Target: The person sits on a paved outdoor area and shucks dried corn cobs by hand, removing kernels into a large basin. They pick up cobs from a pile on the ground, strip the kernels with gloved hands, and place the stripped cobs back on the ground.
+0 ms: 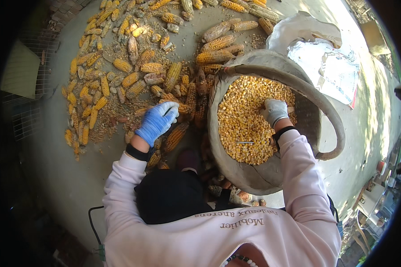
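**Corn on the concrete, basket full of kernels**

Concrete floor [53, 178] outdoors, sunlit, with dried cobs [133, 66] scattered all over it in a loose heap. Right by the heap sits a big woven basket [263, 178] with a thick curved handle [316, 98], about half full of loose yellow kernels [243, 120]. A white sack [325, 58] lies just behind it.

The person's left hand [157, 122], in a blue glove, is down on the pile with fingers curled around a cob [176, 104] at the edge of the heap, close to the basket. The right hand [275, 110], in a grey-white glove, is inside the basket on top of the kernels; whether its fingers are clenched on anything or just resting, can't tell from this angle.

Judging by looks, the cobs are light, stiff and bumpy, so they shouldn't slip much. Grabbing one around the middle seems easiest. Loose kernels would roll and spill, better scooped than pinched.
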A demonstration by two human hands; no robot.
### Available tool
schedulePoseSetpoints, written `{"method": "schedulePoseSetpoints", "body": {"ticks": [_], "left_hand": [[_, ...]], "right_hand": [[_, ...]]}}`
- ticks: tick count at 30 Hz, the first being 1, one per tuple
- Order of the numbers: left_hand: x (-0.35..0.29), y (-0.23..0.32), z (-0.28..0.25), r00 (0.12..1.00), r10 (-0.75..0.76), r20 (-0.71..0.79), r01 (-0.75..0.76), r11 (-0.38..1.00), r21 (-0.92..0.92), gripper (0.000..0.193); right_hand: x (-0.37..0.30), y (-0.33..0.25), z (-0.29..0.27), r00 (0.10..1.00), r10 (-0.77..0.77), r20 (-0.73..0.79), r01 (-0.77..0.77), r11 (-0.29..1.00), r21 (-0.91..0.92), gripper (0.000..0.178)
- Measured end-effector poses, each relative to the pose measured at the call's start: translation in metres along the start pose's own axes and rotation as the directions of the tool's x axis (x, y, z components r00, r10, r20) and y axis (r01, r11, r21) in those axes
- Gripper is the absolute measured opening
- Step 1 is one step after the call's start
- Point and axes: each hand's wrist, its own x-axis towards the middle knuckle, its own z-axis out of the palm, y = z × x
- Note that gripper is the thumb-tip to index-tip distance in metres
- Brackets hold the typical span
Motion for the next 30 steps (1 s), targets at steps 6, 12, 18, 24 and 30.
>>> {"method": "schedulePoseSetpoints", "body": {"ticks": [6,12,18,24,30], "left_hand": [[0.004,0.084,0.028,0.751,0.606,0.261,-0.66,0.673,0.335,0.024],[-0.003,0.128,0.116,0.71,0.604,0.362,-0.694,0.512,0.506,0.069],[0.002,0.125,0.13,0.775,0.288,0.562,-0.554,0.738,0.385,0.074],[-0.004,0.122,0.119,0.429,0.272,0.862,0.284,0.865,-0.414,0.039],[-0.009,0.124,0.092,0.47,0.258,0.844,0.371,0.81,-0.454,0.053]], "right_hand": [[-0.04,0.006,-0.029,0.945,0.088,-0.314,0.048,0.915,0.401,0.031],[-0.095,-0.001,-0.065,0.921,0.263,-0.287,0.292,0.02,0.956,0.024],[-0.133,-0.002,-0.071,0.91,0.242,-0.337,0.401,-0.3,0.866,0.031],[-0.144,-0.003,-0.064,0.936,0.217,-0.276,0.347,-0.457,0.819,0.031],[-0.129,0.014,-0.043,0.885,0.213,-0.415,0.458,-0.235,0.857,0.025]]}}
